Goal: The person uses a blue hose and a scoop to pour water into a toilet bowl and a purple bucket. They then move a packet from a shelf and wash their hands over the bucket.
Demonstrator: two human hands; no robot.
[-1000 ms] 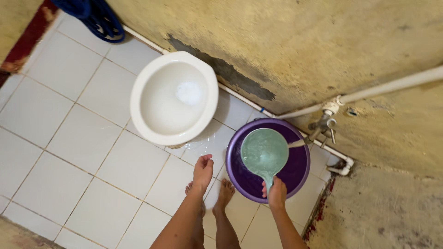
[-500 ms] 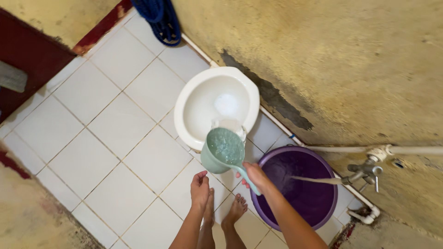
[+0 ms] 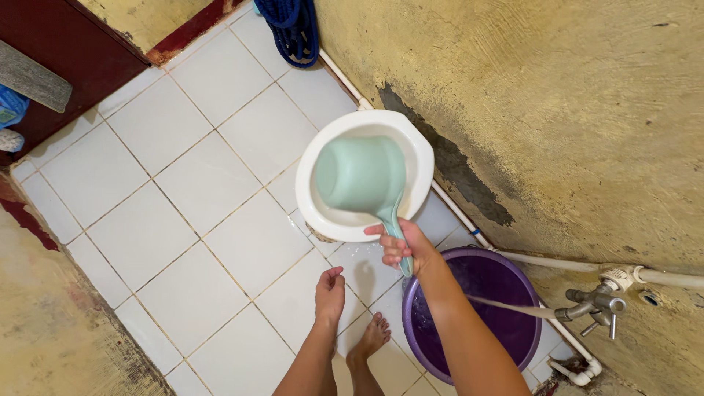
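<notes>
My right hand [image 3: 402, 247] grips the handle of a pale green plastic dipper [image 3: 359, 176]. The dipper is tipped over, its bottom facing up, above the bowl of a white toilet [image 3: 422, 158] set against the wall. My left hand [image 3: 329, 287] hangs free over the floor tiles, fingers loosely curled and holding nothing. Just right of my right forearm stands a purple basin [image 3: 506, 282] holding water, with a thin stream running into it from a metal tap [image 3: 595, 302].
White floor tiles [image 3: 183, 191] spread to the left. My bare foot [image 3: 370, 339] stands beside the basin. A blue hose [image 3: 292, 26] lies coiled at the top by the stained yellow wall [image 3: 557, 110]. A white pipe [image 3: 579, 264] feeds the tap. A dark red door [image 3: 66, 59] is upper left.
My right hand has carried the full dipper from the basin over to the toilet and turned it upside down above the bowl. The view has swung left.
</notes>
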